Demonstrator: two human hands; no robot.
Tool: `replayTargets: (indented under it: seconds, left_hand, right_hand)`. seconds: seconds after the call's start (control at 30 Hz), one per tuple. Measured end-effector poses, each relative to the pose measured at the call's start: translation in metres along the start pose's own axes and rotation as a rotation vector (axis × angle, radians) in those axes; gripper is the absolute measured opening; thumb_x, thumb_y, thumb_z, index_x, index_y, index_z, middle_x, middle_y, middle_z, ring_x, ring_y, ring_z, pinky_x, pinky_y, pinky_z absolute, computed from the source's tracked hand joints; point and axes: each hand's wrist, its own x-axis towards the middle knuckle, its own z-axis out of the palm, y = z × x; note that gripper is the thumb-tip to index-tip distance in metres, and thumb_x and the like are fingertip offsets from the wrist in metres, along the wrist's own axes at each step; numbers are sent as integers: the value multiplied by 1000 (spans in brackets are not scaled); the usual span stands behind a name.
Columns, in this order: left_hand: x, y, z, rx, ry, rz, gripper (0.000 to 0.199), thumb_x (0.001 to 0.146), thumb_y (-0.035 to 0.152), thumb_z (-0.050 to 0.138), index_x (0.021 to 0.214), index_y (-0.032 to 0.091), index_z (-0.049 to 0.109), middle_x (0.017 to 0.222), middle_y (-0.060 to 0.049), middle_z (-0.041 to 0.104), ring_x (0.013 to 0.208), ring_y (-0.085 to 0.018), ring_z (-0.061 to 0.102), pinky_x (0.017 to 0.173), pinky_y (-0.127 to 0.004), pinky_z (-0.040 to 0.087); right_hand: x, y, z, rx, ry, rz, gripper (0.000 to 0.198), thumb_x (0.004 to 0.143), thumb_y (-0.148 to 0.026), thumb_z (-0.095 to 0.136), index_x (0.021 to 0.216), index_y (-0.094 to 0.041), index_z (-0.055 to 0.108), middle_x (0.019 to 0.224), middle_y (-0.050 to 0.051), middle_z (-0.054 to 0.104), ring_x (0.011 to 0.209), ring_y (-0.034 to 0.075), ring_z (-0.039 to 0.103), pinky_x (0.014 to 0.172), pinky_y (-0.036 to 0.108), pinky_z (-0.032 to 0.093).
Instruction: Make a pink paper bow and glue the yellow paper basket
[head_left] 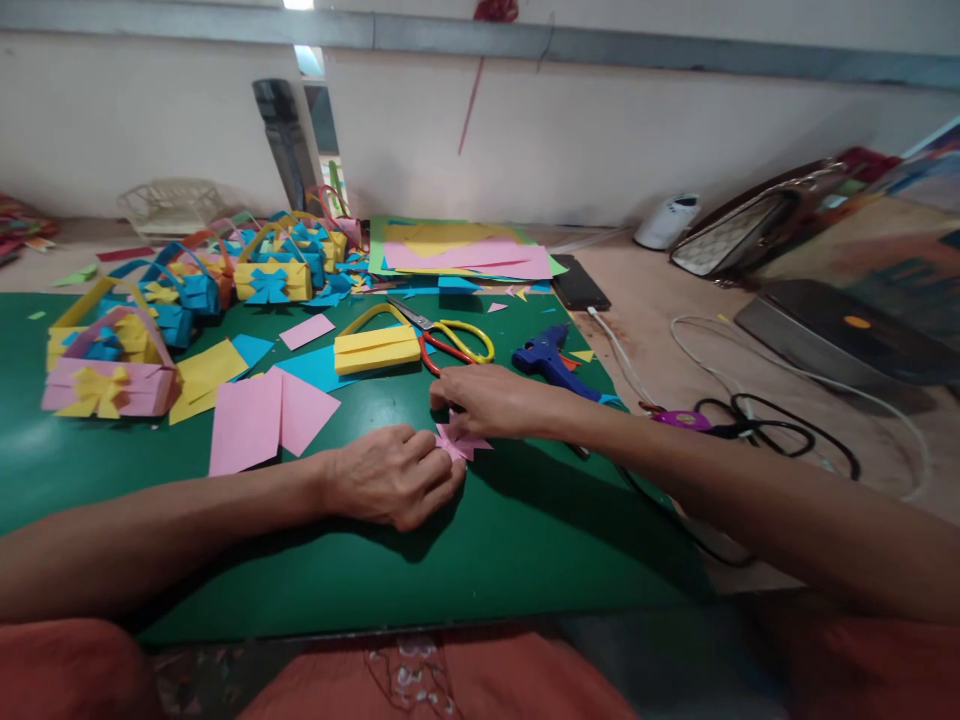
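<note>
On the green board, a small pink paper bow lies between my two hands. My left hand has its fingers curled closed at the bow's near left edge. From the right, my right hand reaches over the bow with bent fingers and pinches its far side; the fingertips are partly hidden. Just beyond stands a yellow paper basket with a handle. Scissors with red and yellow handles lie beside it. Pink paper pieces rest left of my hands.
Several finished paper baskets with bows crowd the left side. A stack of coloured paper lies at the back. A blue glue gun sits right of the scissors. A phone, cables and purple-black scissors occupy the right side.
</note>
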Motion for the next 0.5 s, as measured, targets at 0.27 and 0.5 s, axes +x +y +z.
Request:
replayTargets:
  seconds: [0.27, 0.5]
  left_hand:
    - [-2, 0, 2, 23, -33, -2, 20, 93, 12, 42, 102, 5, 58, 69, -6, 59, 58, -14, 56, 43, -26, 37]
    - [0, 1, 1, 46, -13, -23, 20, 94, 14, 40, 96, 9, 60, 67, -3, 59, 56, -13, 53, 42, -27, 36]
  right_hand:
    - [1, -1, 2, 34, -43, 27, 10, 70, -16, 60, 75, -16, 69, 68, 2, 64, 59, 13, 50, 51, 25, 24]
    - [-4, -5, 1, 72, -32, 18, 28, 72, -22, 64, 99, -16, 67, 78, 3, 67, 66, 14, 53, 53, 24, 25]
